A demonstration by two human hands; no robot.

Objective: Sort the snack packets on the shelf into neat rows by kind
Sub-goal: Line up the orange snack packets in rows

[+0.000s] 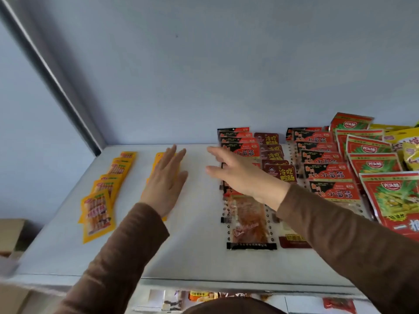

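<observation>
My left hand (166, 180) lies flat with straight fingers on a row of yellow packets (156, 165) near the middle of the white shelf (195, 252). A second row of yellow packets (104, 193) runs along the shelf's left side. My right hand (238, 175) hovers open, fingers spread, over a row of black-and-red packets (240, 147); a clear packet with reddish strips (248, 223) lies at the front of that row. To the right run a row of dark red packets (280, 173), another black-and-red row (326, 175) and large red-and-green bags (390, 198).
Yellow bags (405, 146) pile up at the far right against the blue back wall. A grey upright post (56, 75) bounds the shelf on the left. Below the front edge, a lower shelf holds more packets (199, 296). Bare shelf lies between my hands.
</observation>
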